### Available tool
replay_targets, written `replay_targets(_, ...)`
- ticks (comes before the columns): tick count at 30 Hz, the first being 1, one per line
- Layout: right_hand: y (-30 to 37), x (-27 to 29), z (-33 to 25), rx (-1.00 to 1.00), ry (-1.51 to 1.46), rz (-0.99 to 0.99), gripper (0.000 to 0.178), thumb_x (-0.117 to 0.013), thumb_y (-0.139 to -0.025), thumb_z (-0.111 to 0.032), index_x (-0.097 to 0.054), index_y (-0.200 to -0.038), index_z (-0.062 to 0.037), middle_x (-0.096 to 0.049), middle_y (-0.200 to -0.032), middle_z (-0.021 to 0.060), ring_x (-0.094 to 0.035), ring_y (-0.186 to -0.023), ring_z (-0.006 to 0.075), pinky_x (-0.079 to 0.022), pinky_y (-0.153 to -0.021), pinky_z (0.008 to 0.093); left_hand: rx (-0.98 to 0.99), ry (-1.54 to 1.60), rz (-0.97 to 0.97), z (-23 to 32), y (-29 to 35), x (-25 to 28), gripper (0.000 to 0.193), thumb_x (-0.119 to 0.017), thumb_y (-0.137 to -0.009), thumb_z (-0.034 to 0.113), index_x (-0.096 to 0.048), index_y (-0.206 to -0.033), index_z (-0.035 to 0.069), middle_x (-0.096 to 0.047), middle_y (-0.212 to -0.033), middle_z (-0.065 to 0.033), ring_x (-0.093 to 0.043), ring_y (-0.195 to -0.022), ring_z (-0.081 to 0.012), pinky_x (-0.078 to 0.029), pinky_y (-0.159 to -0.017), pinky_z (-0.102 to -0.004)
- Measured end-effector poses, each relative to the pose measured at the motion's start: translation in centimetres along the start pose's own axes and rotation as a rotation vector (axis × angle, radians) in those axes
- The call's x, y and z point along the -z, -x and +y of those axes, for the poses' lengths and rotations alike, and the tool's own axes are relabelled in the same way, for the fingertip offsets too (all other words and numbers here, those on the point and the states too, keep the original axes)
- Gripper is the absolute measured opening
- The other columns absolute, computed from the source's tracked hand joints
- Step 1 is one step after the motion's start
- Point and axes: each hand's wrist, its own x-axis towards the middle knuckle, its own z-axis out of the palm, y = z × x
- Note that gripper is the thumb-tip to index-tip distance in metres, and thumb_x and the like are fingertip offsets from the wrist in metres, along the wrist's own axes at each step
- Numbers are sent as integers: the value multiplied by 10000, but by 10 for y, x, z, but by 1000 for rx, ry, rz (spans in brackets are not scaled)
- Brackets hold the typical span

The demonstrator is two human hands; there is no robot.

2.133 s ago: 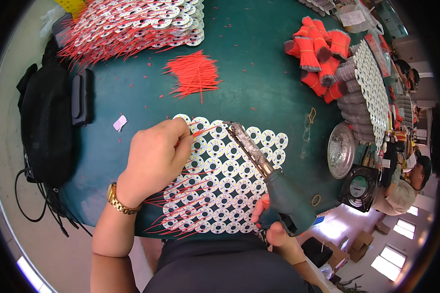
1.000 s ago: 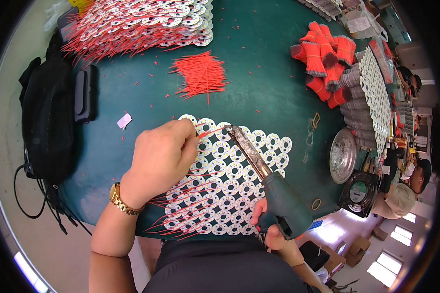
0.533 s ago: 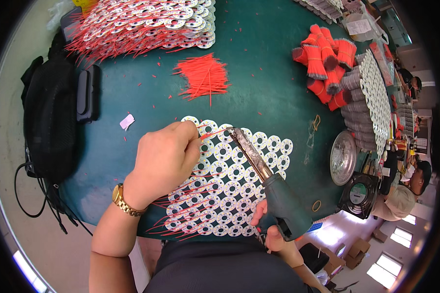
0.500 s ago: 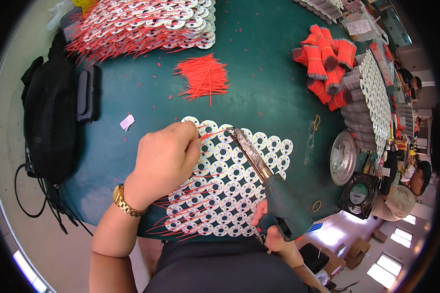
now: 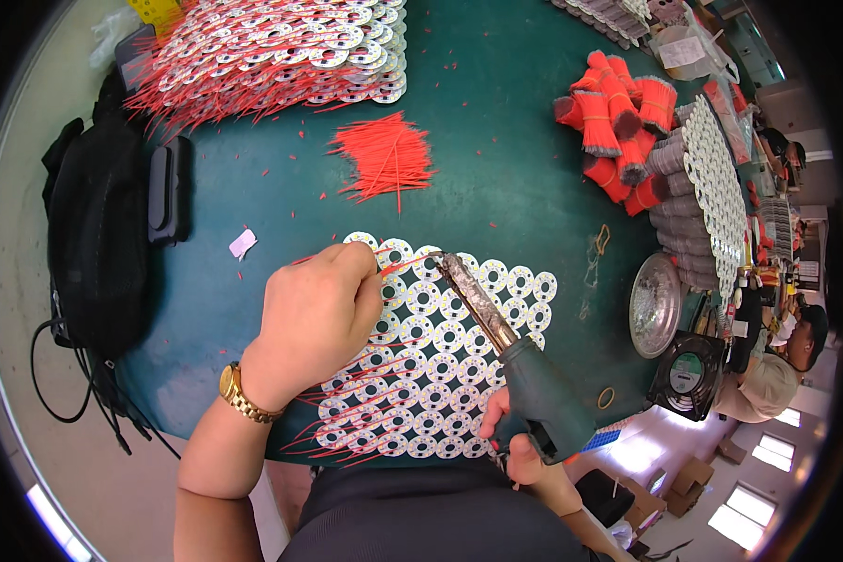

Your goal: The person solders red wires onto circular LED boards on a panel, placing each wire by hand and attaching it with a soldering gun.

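In front of me lies a panel of round white ring-shaped circuit boards [image 5: 450, 334], joined in rows, with red wires along its left part. My left hand [image 5: 323, 304], with a gold watch on its wrist, pinches a red wire [image 5: 405, 263] whose far end reaches a ring in the top row. A dark green soldering iron [image 5: 543, 393] is gripped in my right hand [image 5: 515, 440], which its handle partly covers. The iron's dark tip touches or hovers just over that ring at the wire's end; I cannot tell which.
Loose red wires [image 5: 384, 157] lie beyond the panel. Stacked wired panels [image 5: 281, 56] stand far left, near a black bag [image 5: 98, 244]. On the right are bundled red wires [image 5: 618, 117], more stacked boards [image 5: 712, 187], a metal dish [image 5: 656, 304] and a fan [image 5: 688, 375]. A person [image 5: 777, 365] sits beyond.
Both hands and the iron hold nearly the same pose at the top row. The whole view has shifted slightly.
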Motion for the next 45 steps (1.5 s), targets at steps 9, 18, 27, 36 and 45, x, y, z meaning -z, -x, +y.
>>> replay_targets(9, 7, -4, 18, -15, -342, 15, 776, -677, -736, -710, -472, -1074, -42, -544, -815, 76, -580, -691, 158, -474, -581, 280, -5, 9, 5, -1, 1, 0, 74, -597, -813, 54, -539, -770, 34, -583, -690, -129, -587, -589, -326, -465, -531, -411)
replay_targets(18, 6, -3, 5, 97, -404, 171, 823, -628, -747, -749, -515, -1229, -91, -566, -770, 82, -537, -642, 123, -402, -489, 237, 8, 37, -4, 0, 1, 0, 69, -608, -814, 49, -550, -782, 30, -584, -725, -133, -574, -594, -322, -444, -540, -396)
replay_targets(27, 7, 3, -3, 158, -390, 240, 843, -625, -765, -730, -497, -1173, -4, -579, -753, 119, -603, -610, 185, -489, -536, 268, 317, 377, 56, 10, -4, 39, 49, -664, -853, 22, -653, -868, -23, -649, -687, -99, -605, -567, -134, -472, -538, -273)
replay_targets(36, 15, 4, 14, 139, -470, 171, 743, -698, -735, -633, -577, -1164, -38, -577, -923, 77, -578, -725, 177, -440, -594, 288, 171, 380, -82, 21, -20, -3, 89, -704, -821, 76, -644, -839, 13, -645, -706, -113, -614, -612, -276, -474, -574, -333)
replay_targets(45, 25, 1, 32, 50, -403, 150, 848, -670, -705, -751, -549, -1184, -62, -563, -857, 87, -591, -694, 170, -453, -557, 257, -54, 8, 103, 17, -11, -27, 76, -634, -838, 50, -566, -808, 64, -537, -730, -59, -477, -711, -260, -357, -699, -373)
